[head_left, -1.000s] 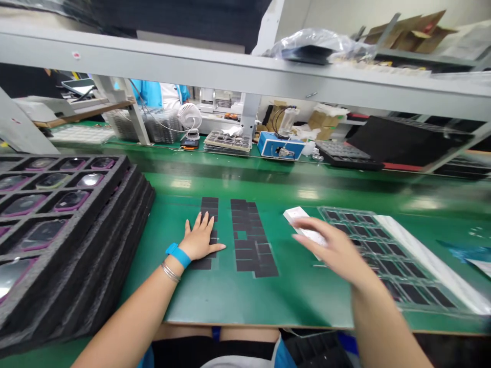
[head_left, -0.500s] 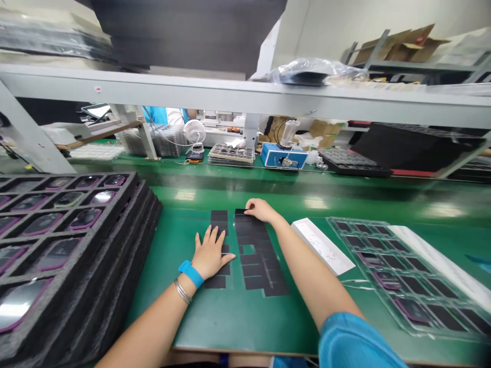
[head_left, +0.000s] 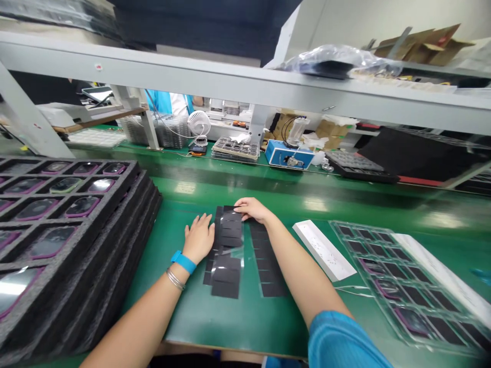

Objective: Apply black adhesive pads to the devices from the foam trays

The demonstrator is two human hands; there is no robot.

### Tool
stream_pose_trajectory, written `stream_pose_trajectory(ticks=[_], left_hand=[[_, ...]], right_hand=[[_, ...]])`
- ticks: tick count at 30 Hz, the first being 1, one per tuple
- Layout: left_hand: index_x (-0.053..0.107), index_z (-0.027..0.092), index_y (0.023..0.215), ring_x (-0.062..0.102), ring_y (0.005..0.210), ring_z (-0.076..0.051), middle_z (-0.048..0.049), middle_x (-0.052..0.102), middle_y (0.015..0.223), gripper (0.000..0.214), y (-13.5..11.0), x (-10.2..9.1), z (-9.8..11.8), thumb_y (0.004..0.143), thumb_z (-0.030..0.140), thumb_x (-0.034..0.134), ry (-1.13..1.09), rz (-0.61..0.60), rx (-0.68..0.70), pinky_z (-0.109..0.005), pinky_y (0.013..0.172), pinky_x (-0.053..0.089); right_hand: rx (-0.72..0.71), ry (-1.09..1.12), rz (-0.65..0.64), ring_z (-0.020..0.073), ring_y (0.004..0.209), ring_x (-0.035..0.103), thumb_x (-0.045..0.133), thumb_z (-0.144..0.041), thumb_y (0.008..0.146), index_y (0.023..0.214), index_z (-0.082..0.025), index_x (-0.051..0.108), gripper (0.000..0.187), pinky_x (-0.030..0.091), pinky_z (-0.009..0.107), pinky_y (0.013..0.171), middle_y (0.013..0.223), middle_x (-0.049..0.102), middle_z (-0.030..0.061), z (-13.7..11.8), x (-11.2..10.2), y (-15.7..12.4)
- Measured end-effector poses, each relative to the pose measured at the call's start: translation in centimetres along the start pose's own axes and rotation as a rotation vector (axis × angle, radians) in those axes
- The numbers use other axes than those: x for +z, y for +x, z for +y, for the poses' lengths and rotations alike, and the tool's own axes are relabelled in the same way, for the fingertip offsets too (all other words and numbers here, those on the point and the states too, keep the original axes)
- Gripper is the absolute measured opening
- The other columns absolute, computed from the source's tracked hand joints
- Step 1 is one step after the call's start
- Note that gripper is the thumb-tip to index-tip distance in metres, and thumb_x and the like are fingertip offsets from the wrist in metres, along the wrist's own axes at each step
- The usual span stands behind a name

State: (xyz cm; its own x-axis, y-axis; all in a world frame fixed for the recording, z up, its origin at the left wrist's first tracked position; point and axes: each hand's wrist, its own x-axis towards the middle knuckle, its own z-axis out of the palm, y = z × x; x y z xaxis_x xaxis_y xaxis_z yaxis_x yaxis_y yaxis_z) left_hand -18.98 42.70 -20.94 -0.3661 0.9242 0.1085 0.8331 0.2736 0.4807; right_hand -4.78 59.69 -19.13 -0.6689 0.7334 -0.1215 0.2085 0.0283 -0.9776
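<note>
My right hand (head_left: 253,209) pinches the top edge of a clear strip of black rectangular film pieces (head_left: 226,278). That strip lies partly over another black film strip (head_left: 208,273) on the green mat, and a gap in its pieces shows near the middle. Beside its left edge, my left hand (head_left: 198,239) rests with fingers stretched out and holds nothing. A blue band and silver bangles circle the left wrist. Under my right forearm, a further black film strip (head_left: 266,271) lies on the mat, partly hidden.
At the left rises a stack of black foam trays (head_left: 141,255) holding purple-rimmed lenses. To the right are a white shallow box (head_left: 324,250) and a clear plastic tray (head_left: 383,266) with black pieces and several lenses. A grey shelf beam (head_left: 245,84) crosses above; a person sits beyond.
My right hand has carried a film strip leftward from the right-hand strips onto the left one. My left hand has slid left, off the left strip.
</note>
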Motion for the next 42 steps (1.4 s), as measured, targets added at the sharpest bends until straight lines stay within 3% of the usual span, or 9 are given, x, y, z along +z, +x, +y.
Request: stream_pose_trajectory(ticks=[5, 8, 21, 23, 26, 29, 33, 37, 42], left_hand=[[0.028, 0.023, 0.143, 0.008, 0.140, -0.032, -0.0041, 0.016, 0.152, 0.058, -0.4, 0.8, -0.2, 0.091, 0.049, 0.025, 0.152, -0.181, 0.077, -0.067, 0.104, 0.011], [0.021, 0.020, 0.145, 0.003, 0.140, -0.031, -0.0056, 0.012, 0.153, 0.065, -0.7, 1.1, -0.1, 0.090, 0.054, 0.022, 0.209, -0.250, 0.099, -0.067, 0.104, 0.005], [0.019, 0.017, 0.146, 0.000, 0.140, -0.032, -0.0100, 0.008, 0.153, 0.072, -1.3, 1.7, 0.1, 0.088, 0.060, 0.021, 0.296, -0.248, 0.120, -0.067, 0.104, 0.006], [0.019, 0.017, 0.146, 0.000, 0.140, -0.032, -0.0098, 0.008, 0.153, 0.071, -1.3, 1.7, 0.2, 0.089, 0.059, 0.021, 0.303, -0.250, 0.113, -0.067, 0.104, 0.006], [0.018, 0.016, 0.146, 0.000, 0.140, -0.031, -0.0090, 0.007, 0.153, 0.071, -1.3, 1.7, 0.2, 0.089, 0.058, 0.021, 0.310, -0.256, 0.103, -0.067, 0.104, 0.006], [0.017, 0.016, 0.146, 0.000, 0.140, -0.031, -0.0090, 0.007, 0.153, 0.071, -1.3, 1.7, 0.2, 0.089, 0.058, 0.021, 0.311, -0.248, 0.107, -0.067, 0.104, 0.006], [0.018, 0.016, 0.146, 0.002, 0.140, -0.031, -0.0096, 0.008, 0.153, 0.071, -1.4, 1.7, 0.2, 0.089, 0.057, 0.023, 0.306, -0.237, 0.109, -0.067, 0.104, 0.006], [0.018, 0.015, 0.146, 0.004, 0.140, -0.032, -0.0107, 0.009, 0.153, 0.069, -1.5, 1.9, 0.4, 0.090, 0.055, 0.024, 0.298, -0.222, 0.106, -0.067, 0.104, 0.006], [0.018, 0.013, 0.146, 0.004, 0.140, -0.031, -0.0110, 0.009, 0.153, 0.069, -1.6, 2.0, 0.6, 0.090, 0.054, 0.025, 0.298, -0.206, 0.102, -0.067, 0.105, 0.006]], right_hand=[[-0.031, -0.131, 0.086, 0.0062, 0.044, 0.050, 0.078, -0.019, 0.062, 0.068, -0.015, 0.062, 0.018, 0.045, 0.016, 0.035, 0.057, 0.059, -0.0023, 1.2, 1.5, 1.5], [-0.056, -0.194, 0.141, 0.0057, 0.039, 0.049, 0.075, -0.016, 0.066, 0.072, -0.015, 0.062, 0.013, 0.042, 0.016, 0.033, 0.060, 0.061, -0.0017, 1.5, 1.7, 1.5], [-0.120, -0.383, 0.220, 0.0072, 0.041, 0.053, 0.066, -0.019, 0.075, 0.084, -0.015, 0.064, 0.010, 0.047, 0.019, 0.041, 0.066, 0.062, -0.0013, 2.6, 1.9, 1.6], [-0.128, -0.432, 0.229, 0.0088, 0.045, 0.056, 0.065, -0.020, 0.076, 0.087, -0.016, 0.065, 0.012, 0.050, 0.022, 0.046, 0.068, 0.063, -0.0006, 2.7, 2.1, 1.7], [-0.161, -0.520, 0.262, 0.0140, 0.066, 0.064, 0.067, -0.022, 0.074, 0.091, -0.018, 0.067, 0.017, 0.054, 0.028, 0.067, 0.079, 0.067, 0.0019, 2.4, 2.1, 1.5], [-0.183, -0.605, 0.309, 0.0176, 0.092, 0.063, 0.067, -0.022, 0.075, 0.102, -0.020, 0.065, 0.027, 0.047, 0.031, 0.089, 0.099, 0.068, 0.0047, 2.0, 1.0, 0.9], [-0.113, -0.720, 0.373, 0.0260, 0.114, 0.052, 0.068, -0.022, 0.073, 0.103, -0.019, 0.066, 0.030, 0.034, 0.041, 0.102, 0.114, 0.062, 0.0106, 2.0, -2.9, -0.4], [-0.009, -0.777, 0.323, 0.0292, 0.106, 0.056, 0.080, -0.022, 0.057, 0.081, -0.017, 0.070, 0.026, 0.040, 0.040, 0.095, 0.103, 0.065, 0.0109, 2.7, -6.6, -1.7], [-0.027, -0.780, 0.267, 0.0198, 0.086, 0.061, 0.077, -0.020, 0.058, 0.068, -0.018, 0.067, 0.014, 0.046, 0.028, 0.078, 0.088, 0.067, 0.0039, 3.1, -7.5, -2.6]])
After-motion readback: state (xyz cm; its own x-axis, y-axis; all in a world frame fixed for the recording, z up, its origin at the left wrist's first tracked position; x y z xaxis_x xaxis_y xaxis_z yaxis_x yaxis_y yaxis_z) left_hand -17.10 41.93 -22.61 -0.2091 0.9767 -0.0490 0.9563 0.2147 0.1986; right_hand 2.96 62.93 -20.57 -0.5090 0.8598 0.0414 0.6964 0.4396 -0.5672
